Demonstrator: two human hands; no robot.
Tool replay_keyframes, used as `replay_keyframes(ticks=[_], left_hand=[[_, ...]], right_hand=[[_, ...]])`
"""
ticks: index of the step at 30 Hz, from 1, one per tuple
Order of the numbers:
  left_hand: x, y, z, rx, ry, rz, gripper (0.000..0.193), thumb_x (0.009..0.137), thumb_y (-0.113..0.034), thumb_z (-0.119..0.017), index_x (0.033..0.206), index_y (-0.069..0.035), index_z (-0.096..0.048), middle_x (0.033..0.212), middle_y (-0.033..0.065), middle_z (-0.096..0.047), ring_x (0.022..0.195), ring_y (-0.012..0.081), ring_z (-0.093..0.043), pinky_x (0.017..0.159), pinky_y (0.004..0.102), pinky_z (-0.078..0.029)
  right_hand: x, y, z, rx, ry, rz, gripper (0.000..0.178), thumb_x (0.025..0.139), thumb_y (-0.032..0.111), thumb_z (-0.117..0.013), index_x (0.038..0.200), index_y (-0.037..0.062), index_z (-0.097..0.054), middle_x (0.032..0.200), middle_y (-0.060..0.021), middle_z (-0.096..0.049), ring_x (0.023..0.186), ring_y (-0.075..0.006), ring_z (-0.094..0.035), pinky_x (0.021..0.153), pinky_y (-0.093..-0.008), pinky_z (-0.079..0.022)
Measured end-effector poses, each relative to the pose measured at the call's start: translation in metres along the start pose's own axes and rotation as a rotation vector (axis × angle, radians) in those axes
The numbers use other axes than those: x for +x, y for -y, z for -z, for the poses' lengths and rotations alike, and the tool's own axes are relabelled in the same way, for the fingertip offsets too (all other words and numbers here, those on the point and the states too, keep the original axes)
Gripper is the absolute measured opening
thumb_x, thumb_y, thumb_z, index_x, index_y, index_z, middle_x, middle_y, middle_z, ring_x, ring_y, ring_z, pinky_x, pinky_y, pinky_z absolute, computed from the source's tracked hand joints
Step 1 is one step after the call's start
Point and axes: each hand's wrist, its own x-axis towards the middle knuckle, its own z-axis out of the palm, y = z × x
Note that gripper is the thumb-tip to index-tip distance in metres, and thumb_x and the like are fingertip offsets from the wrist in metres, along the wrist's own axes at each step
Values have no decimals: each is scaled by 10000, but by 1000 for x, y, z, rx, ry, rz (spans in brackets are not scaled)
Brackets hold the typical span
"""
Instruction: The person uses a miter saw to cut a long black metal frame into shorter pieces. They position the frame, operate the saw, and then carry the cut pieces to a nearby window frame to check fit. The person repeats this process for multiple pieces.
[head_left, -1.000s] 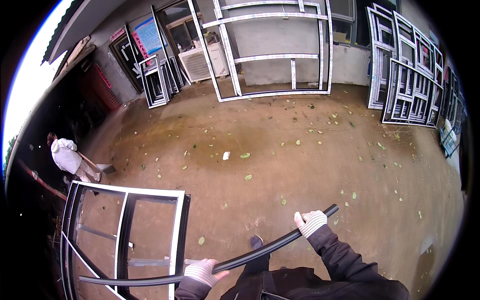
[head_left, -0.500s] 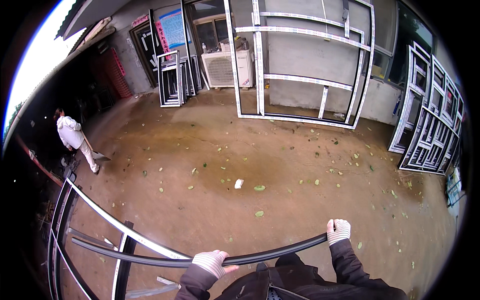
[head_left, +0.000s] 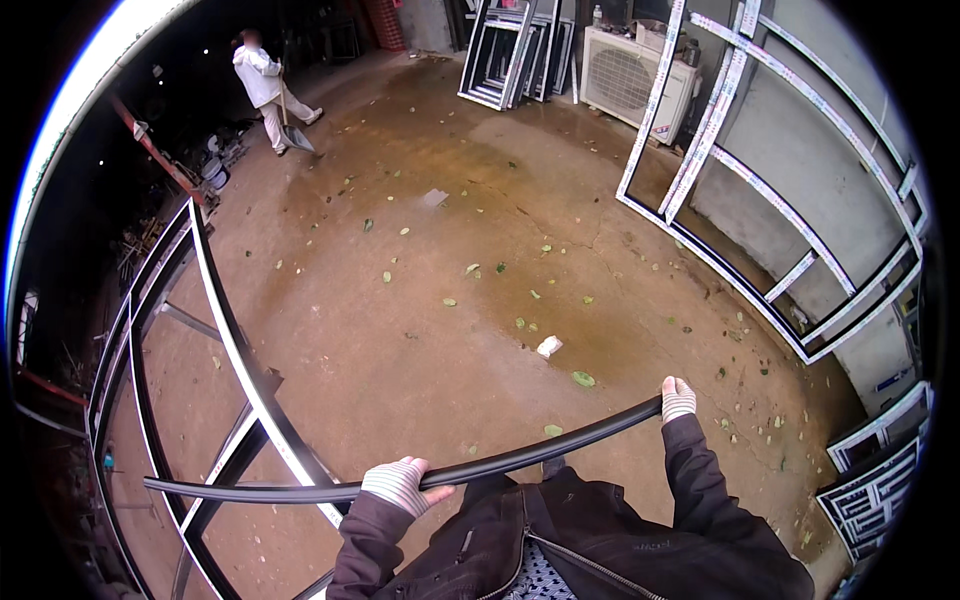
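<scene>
A long dark window-frame profile (head_left: pixel 540 446) runs across in front of my body, looking curved in this wide view. My left hand (head_left: pixel 405 484), in a striped cuff or glove with bare fingertips, is closed around it near its middle. At the profile's right end, my right hand (head_left: pixel 678 398) is closed on it, in the same striped knit. The profile's left end passes over a large black-and-white frame (head_left: pixel 232 340) at the lower left. Whether the two touch I cannot tell.
A person (head_left: pixel 264 85) in pale clothes holds a long-handled shovel (head_left: pixel 297 138) at the upper left. A big frame (head_left: pixel 725 160) leans on the wall at right, near an air-conditioner unit (head_left: pixel 632 85). Smaller frames (head_left: pixel 500 50) lean farther back. Leaves and white scrap (head_left: pixel 549 346) dot the floor.
My view has swung to the left, so the wall and leaning frames sit farther right. Both hands keep hold of the profile. The person with the shovel has changed stance.
</scene>
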Motion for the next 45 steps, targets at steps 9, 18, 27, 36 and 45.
replay_keyframes(ticks=[9, 18, 27, 36, 45], left_hand=[[65, 59, 39, -204, -86, 269, 520, 822, -563, -773, 1036, -89, -759, 893, 113, -741, 835, 310, -717, 795, 400, -576], [199, 202, 131, -161, -10, 270, 655, 824, -689, -695, 1010, -63, -734, 955, 150, -733, 910, 324, -727, 815, 413, -572], [309, 325, 240, -147, -51, 336, 599, 791, -666, -745, 991, -102, -775, 886, 101, -746, 872, 274, -733, 795, 376, -573], [434, 452, 325, -183, 6, 548, 626, 806, -666, -737, 1028, -82, -770, 904, 126, -755, 905, 296, -738, 835, 380, -574], [499, 583, 465, -392, -309, 774, 510, 777, -493, -840, 998, -42, -755, 852, 143, -752, 792, 277, -747, 751, 350, -587]], right_hand=[[81, 199, -197, -43, 436, 28, 371, 1085, 366, -506, 917, 68, -649, 646, -41, -590, 356, -120, -461, 326, -274, -389], [95, 315, -377, -163, 534, -149, 362, 1071, 363, -506, 948, 55, -652, 635, -70, -571, 366, -161, -502, 343, -327, -409], [158, 393, -557, -425, 517, 106, 410, 1065, 387, -487, 925, 66, -701, 613, -84, -585, 442, -185, -555, 475, -374, -479], [242, 514, -805, -700, 705, 127, 512, 1023, 485, -429, 1054, 73, -730, 1051, -236, -730, 1040, -386, -693, 959, -471, -517], [269, 761, -1035, -578, 968, 448, 480, 1054, 468, -456, 908, 71, -682, 697, -136, -635, 617, -266, -622, 640, -411, -505]])
